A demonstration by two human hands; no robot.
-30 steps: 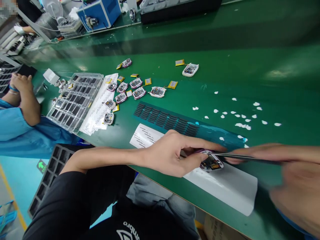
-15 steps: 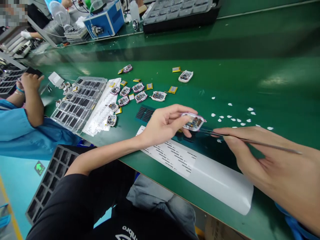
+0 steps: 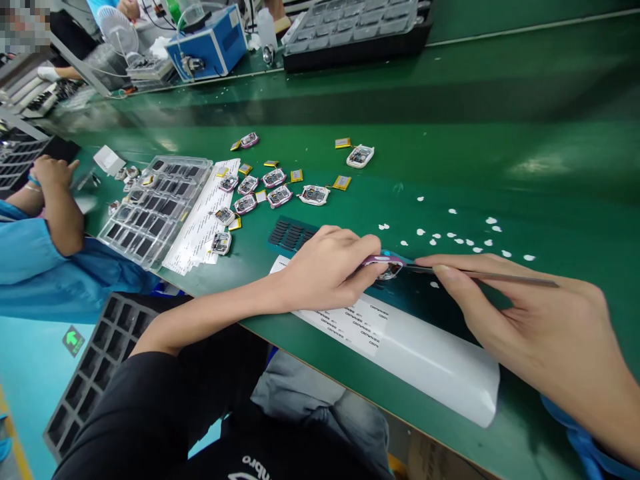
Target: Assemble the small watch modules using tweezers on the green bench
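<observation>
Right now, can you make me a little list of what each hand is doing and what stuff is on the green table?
left hand: pinches a small pink-rimmed device low over the table
right hand: grips thin metal tweezers, tips at the device
under the hands: blue sheet of black pads, white label strip
further back: more small devices with yellow batteries, clear tray, white scraps
far left: another person's arm in a blue sleeve
</observation>
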